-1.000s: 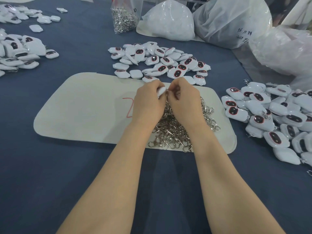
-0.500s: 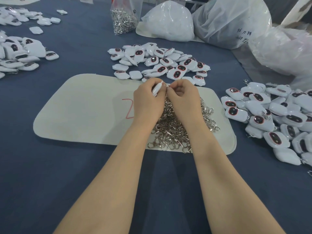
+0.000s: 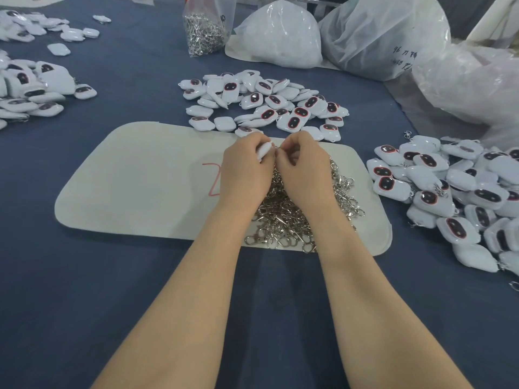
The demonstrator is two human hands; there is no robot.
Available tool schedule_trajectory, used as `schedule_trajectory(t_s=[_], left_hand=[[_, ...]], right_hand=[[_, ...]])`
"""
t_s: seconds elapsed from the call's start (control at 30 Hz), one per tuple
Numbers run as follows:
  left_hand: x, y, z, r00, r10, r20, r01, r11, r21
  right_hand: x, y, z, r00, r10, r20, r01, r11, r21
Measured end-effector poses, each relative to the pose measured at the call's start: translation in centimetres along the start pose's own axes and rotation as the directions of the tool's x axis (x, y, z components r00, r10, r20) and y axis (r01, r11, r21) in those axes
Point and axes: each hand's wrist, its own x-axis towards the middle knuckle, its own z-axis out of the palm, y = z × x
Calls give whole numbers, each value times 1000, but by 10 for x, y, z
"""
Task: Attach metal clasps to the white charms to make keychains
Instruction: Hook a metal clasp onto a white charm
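My left hand (image 3: 247,169) is closed around a white charm (image 3: 263,150), of which only one edge shows between the fingers. My right hand (image 3: 304,167) pinches a small metal clasp (image 3: 276,147) against that charm's edge; the clasp is mostly hidden by my fingertips. Both hands meet above a heap of loose silver clasps (image 3: 292,220) on a cream mat (image 3: 140,186). A pile of white charms with dark red-rimmed ovals (image 3: 266,105) lies just beyond the mat.
Another charm pile (image 3: 460,192), some with clasps on, lies at the right, and more charms (image 3: 31,88) at the far left. A clear bag of clasps (image 3: 205,32) and large white plastic bags (image 3: 379,37) stand at the back of the blue table (image 3: 84,304).
Both hands stayed together over the clasp heap. The charm has turned in my left hand, so less of it shows than half a second ago.
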Motion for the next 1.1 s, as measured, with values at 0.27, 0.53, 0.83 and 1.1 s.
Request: schedule_trajectory(t_s=[0.27, 0.53, 0.83, 1.1], left_hand=[[1, -1, 0, 1000, -21, -16, 20, 1000, -22], [1, 3, 1, 996, -85, -33, 78, 981, -178], [2, 4, 0, 996, -90, -16, 85, 972, -221], [2, 5, -4, 989, -140, 39, 146, 952, -270]], right_hand=[[0, -2, -1, 999, -47, 8, 47, 999, -7], [2, -4, -2, 999, 44, 1, -43, 985, 168], [0, -5, -3, 999, 34, 9, -36, 981, 189], [-3, -7, 0, 993, -113, -30, 115, 989, 91]])
